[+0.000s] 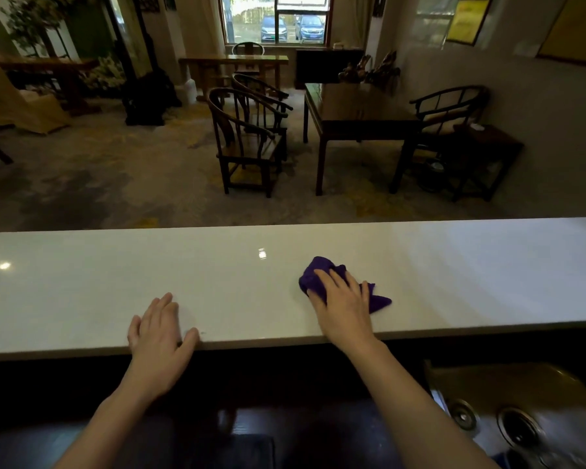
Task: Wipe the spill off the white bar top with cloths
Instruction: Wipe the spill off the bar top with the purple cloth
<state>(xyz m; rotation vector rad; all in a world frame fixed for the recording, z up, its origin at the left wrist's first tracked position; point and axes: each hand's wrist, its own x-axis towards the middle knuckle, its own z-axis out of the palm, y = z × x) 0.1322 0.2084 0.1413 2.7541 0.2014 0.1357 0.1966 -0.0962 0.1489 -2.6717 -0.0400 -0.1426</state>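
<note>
A long glossy white bar top (82,282) runs across the view from left to right. A crumpled purple cloth (318,269) lies on it right of centre. My right hand (344,304) presses flat on the cloth, fingers spread over it, with cloth showing beyond the fingertips and to the right. My left hand (158,328) rests palm down on the bare bar top near its front edge, fingers apart, holding nothing. I cannot make out a spill on the surface; only light reflections show.
Below the bar at the lower right is a metal sink (515,411) with drain fittings. Beyond the bar's far edge the floor drops to a room with dark wooden chairs (247,140) and a dark table (359,110).
</note>
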